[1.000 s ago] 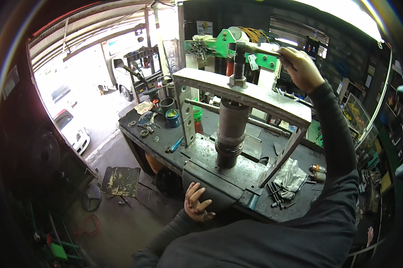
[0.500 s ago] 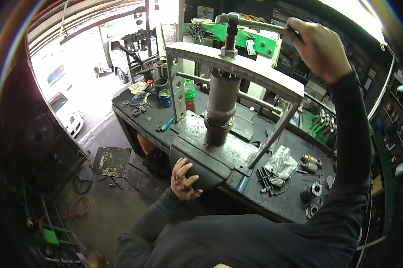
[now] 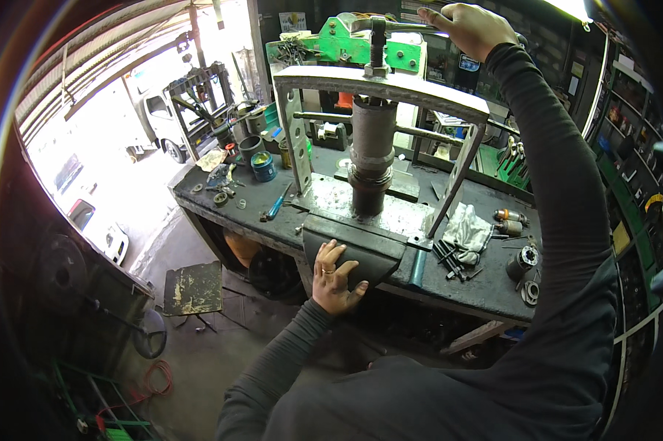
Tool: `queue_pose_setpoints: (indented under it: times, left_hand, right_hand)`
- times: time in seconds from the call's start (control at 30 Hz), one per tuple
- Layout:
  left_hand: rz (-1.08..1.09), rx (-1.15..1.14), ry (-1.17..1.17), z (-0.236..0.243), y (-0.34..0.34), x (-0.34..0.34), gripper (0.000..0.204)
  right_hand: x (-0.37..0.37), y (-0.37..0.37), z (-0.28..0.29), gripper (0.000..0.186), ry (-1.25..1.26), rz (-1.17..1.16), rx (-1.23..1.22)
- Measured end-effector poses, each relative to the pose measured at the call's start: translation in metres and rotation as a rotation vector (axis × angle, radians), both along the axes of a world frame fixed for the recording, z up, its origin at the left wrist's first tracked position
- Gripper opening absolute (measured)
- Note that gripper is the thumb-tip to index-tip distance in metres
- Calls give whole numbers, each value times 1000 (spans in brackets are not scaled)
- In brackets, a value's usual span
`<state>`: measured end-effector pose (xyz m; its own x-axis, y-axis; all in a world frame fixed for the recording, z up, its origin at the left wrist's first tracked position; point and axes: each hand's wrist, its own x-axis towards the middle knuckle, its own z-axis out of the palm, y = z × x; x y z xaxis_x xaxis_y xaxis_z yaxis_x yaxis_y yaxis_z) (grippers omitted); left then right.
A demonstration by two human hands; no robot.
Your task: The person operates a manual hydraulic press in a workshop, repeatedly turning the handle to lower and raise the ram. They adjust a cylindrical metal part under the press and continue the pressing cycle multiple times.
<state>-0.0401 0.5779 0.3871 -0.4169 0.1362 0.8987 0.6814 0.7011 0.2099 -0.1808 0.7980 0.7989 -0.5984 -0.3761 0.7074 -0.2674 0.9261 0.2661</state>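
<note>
A steel press frame [image 3: 420, 94] stands on the workbench, a threaded screw [image 3: 377, 51] rising through its top bar. Below the screw, a dark metal cylinder [image 3: 372, 140] is upright inside the frame. Across the screw's head lies a long wrench handle [image 3: 409, 27]. My right hand [image 3: 480, 31], arm raised, is closed over this handle toward its right end; part of the grip is hidden. My left hand [image 3: 334, 283] rests against a dark curved panel [image 3: 375, 253] at the bench's front, fingers apart and holding nothing.
Left on the bench are a blue can [image 3: 263, 167], a dark metal cup [image 3: 251, 145] and a blue-handled tool [image 3: 278, 204]. To the right lie a white rag [image 3: 467, 229], black rods [image 3: 449, 259] and a toothed metal part [image 3: 522, 261]. A worn stool [image 3: 192, 289] stands left.
My right hand has moved left and away over the press with the handle, which now shows past the hand. The left hand stays at the curved panel. The whole view has shifted.
</note>
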Motion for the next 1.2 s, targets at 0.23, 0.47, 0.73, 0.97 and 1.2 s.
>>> queue_pose_setpoints:
  times: [0.23,0.47,0.73,0.97,1.2]
  left_hand:
    - [84,-85,18,-2,-2,2,42]
    - [72,-82,62,1,7,-7,38]
    - [121,-123,46,-6,-1,-1,39]
    - [86,-130,49,-6,1,-4,41]
    - [105,-144,24,-12,3,-5,44]
  right_hand:
    - [27,-19,8,51,-146,-93,-69]
    - [-17,16,11,51,180,-52,441]
    - [7,-12,5,55,-76,22,45]
    - [-17,-4,15,59,-62,41,41]
    - [-59,-7,23,51,-116,177,61]
